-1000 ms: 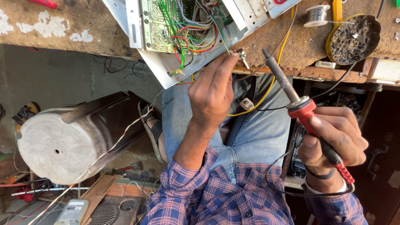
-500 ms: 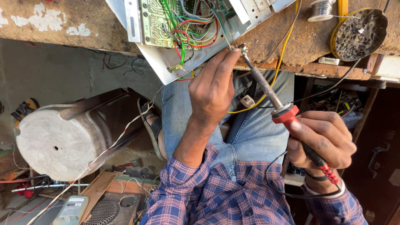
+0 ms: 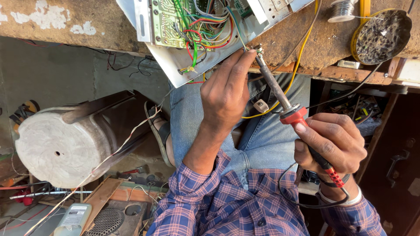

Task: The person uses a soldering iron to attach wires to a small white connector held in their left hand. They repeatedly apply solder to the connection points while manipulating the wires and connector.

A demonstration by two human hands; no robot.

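Note:
My right hand [image 3: 333, 140] grips a soldering iron [image 3: 288, 107] by its red and black handle, its tip up against a small metal part [image 3: 258, 49] at the bench edge. My left hand [image 3: 227, 91] pinches that part and a thin wire between fingertips. Just above lies a green circuit board [image 3: 168, 22] with a tangle of coloured wires [image 3: 205, 26] in a white open casing [image 3: 175, 61]. A yellow wire [image 3: 299, 57] runs down across my jeans.
A solder spool [image 3: 342, 9] and a round tin of dark flux [image 3: 381, 36] sit on the worn wooden bench [image 3: 323, 41]. A pale round wooden stool [image 3: 61, 144] stands at left. Loose wires, a speaker grille [image 3: 107, 220] and a small bottle [image 3: 73, 218] lie on the floor.
My right hand swung the soldering iron up and left until its tip reached the part held by my left hand. The left hand stayed put.

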